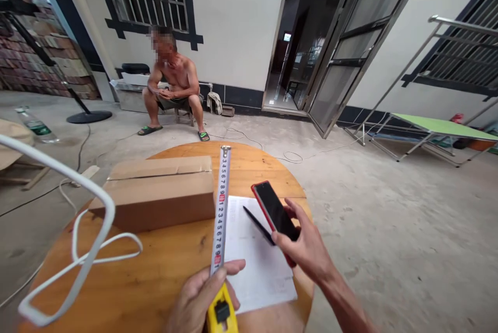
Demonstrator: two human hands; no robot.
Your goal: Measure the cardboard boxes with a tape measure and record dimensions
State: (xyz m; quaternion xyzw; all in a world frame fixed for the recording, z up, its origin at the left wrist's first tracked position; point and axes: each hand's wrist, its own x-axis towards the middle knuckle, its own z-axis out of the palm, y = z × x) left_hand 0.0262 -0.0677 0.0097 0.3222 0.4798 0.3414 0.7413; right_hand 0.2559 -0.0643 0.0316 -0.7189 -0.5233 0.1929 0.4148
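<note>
Holding tape (218, 239) in left grip (202, 291), beside box (163, 193), above worktop (143, 291); clasping phone (274, 206) in right grip (309, 247), over paper (252, 281). Might let tape recoil by leaving lock (222, 310) unset, or drop phone by clasping slackly.

I see the box (163, 188) on the counter (151, 281), left of the tape measure (220, 219); right of the tape lie paper (257, 281) and phone (275, 209); a person (175, 74) sits behind.
</note>
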